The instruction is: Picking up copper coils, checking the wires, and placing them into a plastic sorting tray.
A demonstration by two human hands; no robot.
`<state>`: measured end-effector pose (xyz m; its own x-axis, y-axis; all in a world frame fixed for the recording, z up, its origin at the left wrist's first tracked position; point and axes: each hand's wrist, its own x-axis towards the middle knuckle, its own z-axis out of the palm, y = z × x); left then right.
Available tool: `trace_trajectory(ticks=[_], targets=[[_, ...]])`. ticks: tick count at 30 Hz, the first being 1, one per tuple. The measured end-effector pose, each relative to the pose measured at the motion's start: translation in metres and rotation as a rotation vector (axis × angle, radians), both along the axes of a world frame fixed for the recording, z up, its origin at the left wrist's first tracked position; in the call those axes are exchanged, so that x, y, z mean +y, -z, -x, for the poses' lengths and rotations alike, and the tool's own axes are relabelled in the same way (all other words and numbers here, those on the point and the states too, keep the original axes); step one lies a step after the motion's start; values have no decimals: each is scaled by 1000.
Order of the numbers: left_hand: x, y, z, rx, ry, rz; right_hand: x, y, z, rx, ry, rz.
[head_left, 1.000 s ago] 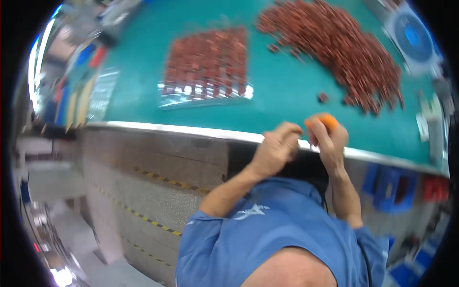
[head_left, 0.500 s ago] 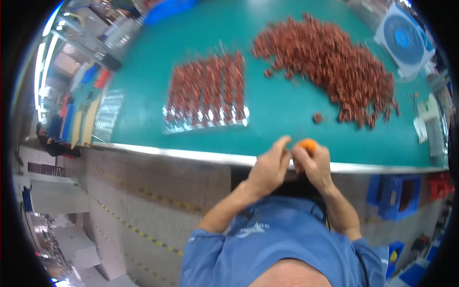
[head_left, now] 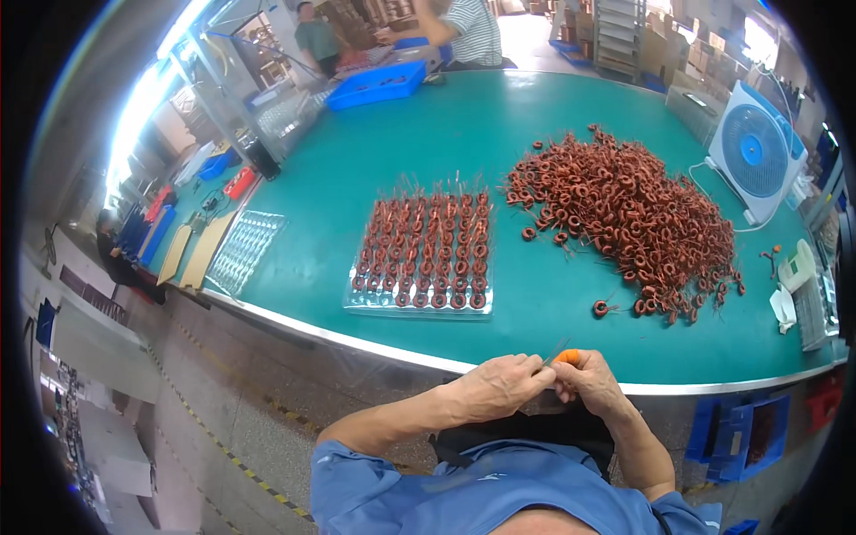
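At the table's front edge my left hand [head_left: 504, 389] and my right hand [head_left: 590, 383] meet, fingertips pinched together. Thin wire leads [head_left: 559, 347] poke up between them, like those on the copper ring coils; any coil body is hidden by the fingers. An orange finger cover [head_left: 568, 357] sits on a finger of my right hand. Beyond my hands, slightly left, lies a clear plastic tray [head_left: 419, 312] holding rows of copper-wound ring coils [head_left: 423, 259]. Farther right spreads a large heap of loose ring coils [head_left: 633, 209], and one single coil [head_left: 601, 308] rests apart at its near side.
A fan [head_left: 756, 152] stands at the right end of the green table [head_left: 499, 125]. An empty clear tray [head_left: 248, 250] and cardboard strips [head_left: 207, 250] lie left. A blue bin [head_left: 377, 86] sits at the far edge, near a person in stripes [head_left: 474, 34]. Blue crates [head_left: 744, 437] stand below, right.
The view has tilted up, so the tray, heap and hands appear lower. My left hand's fingers, earlier more extended, are now drawn in against my right fingertips.
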<state>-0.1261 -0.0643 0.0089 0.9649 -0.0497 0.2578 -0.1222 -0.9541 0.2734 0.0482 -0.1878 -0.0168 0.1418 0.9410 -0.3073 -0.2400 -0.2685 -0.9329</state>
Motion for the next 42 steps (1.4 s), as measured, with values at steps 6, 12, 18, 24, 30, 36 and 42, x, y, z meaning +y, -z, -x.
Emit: trace_trajectory(ticks=[6,12,18,24,30,36,42], targets=[[2,0,1,-100,-126,-247,2,7,5,-189,18,-31],[2,-4,0,-135,-85,-213,5,0,3,-108,39,-137],[3,-5,-1,-157,-35,-183,6,5,3,-56,45,-155],[-4,-5,-5,-177,-132,-310,5,-2,17,-524,262,-236],[-6,-1,-6,-145,-158,-310,4,-7,22,-599,310,-265],[-5,10,-18,-364,-206,168,4,-14,22,-884,428,-420],[-9,16,-31,-443,-253,572,5,-28,21,-936,475,-486]])
